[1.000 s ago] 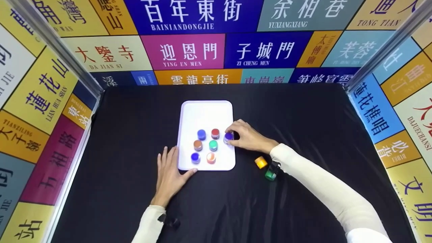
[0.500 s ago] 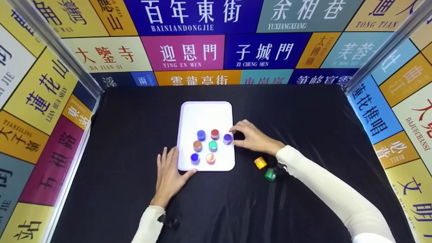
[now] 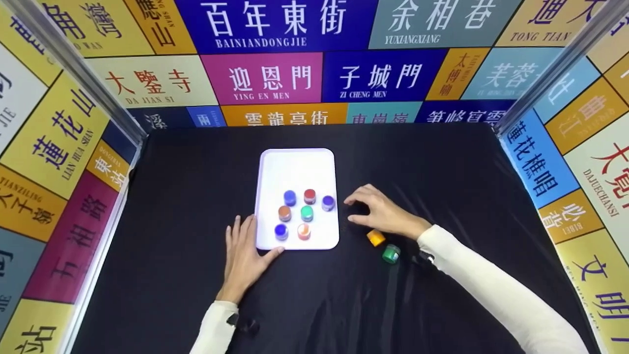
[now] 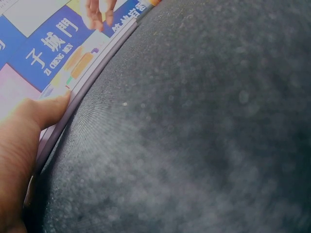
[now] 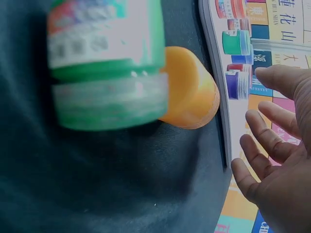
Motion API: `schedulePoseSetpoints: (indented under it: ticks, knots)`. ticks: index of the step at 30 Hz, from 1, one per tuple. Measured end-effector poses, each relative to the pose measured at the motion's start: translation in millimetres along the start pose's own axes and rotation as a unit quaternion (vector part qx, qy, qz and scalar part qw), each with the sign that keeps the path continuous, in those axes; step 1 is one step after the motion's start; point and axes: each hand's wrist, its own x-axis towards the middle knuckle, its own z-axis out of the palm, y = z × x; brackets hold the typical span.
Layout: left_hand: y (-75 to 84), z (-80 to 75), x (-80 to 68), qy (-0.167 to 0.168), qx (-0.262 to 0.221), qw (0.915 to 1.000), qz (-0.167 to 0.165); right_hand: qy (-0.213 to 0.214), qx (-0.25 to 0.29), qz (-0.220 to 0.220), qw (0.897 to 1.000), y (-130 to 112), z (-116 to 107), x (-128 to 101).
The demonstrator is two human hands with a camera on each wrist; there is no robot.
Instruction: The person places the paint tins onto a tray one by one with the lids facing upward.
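Here, the left hand lies flat, thumb touching the tray (seemingly steadying it); the right hand, loosely curled and empty, hovers beside the orange jar.

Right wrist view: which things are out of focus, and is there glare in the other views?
Right wrist view: the green jar close to the lens is blurred, the orange jar softer. Left wrist view: the black cloth is grainy, the tray's edge washed out. Head view: the white tray glares bright.

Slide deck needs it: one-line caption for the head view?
Seven small coloured jars on a white rectangular tray; left hand rests at its corner, empty right hand hovers beside it.
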Motion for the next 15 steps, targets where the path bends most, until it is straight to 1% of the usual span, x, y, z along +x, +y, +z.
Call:
schedulePoseSetpoints:
  ticks: [3,9,15]
  knots:
    - [0.1,0.4,-0.3,0.004,0.0,1.0,0.003,-0.002,-0.001,-0.001,1.0,-0.6,-1.2,-7.9]
    - [1.1,0.2,0.1,0.005,0.001,1.0,0.003,-0.006,0.003,0.014,1.0,-1.7,-3.9,-22.1]
    - [0.7,-0.2,0.3,0.0,0.006,1.0,0.001,-0.002,0.007,0.022,1.0,4.6,-3.4,-40.1]
